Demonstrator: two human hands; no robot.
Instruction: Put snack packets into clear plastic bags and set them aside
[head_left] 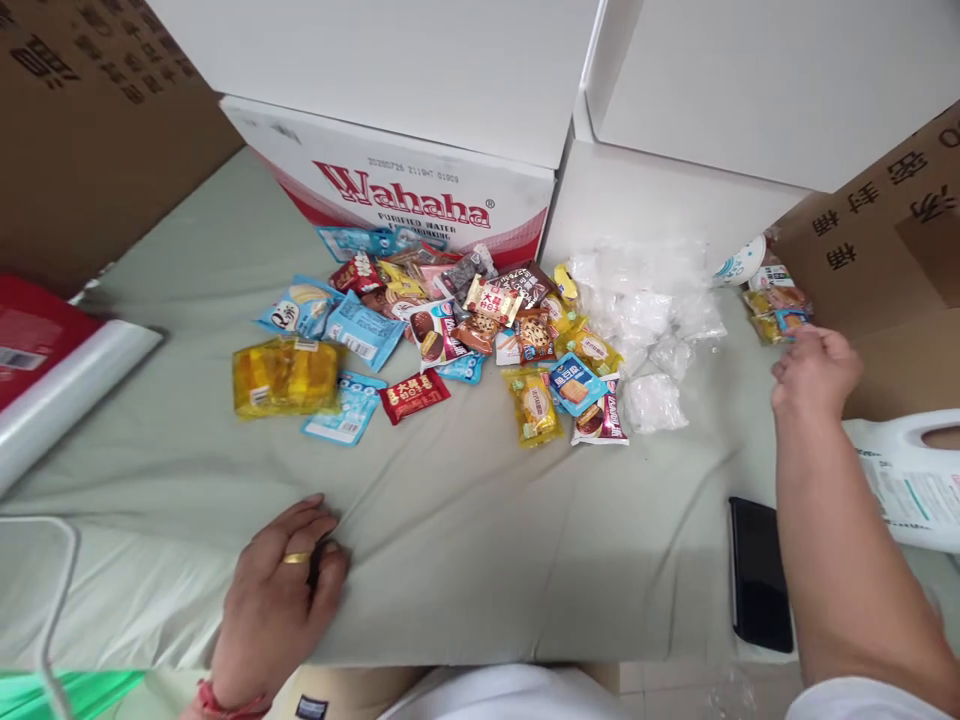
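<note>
My right hand (816, 370) reaches out to the far right, fingertips pinched at the near edge of a small bundle of wrapped snacks (772, 308) with a blue packet in it. My left hand (281, 590), with a gold ring, rests on the green cloth, its fingers curled. A dark patch shows between thumb and fingers; I cannot tell whether it is an object or shadow. Beyond it lie a yellow-wrapped pack (285, 378), a red snack packet (414, 397) and a pile of mixed snack packets (457, 310). Crumpled clear plastic bags (637, 300) sit right of the pile.
A Wahaha carton (397, 190) stands behind the pile. Brown cardboard (892, 260) walls the right side, near a paper cup (741, 262). A black phone (760, 575) and a white jug (911, 475) flank my right forearm. A plastic roll (82, 400) lies at left.
</note>
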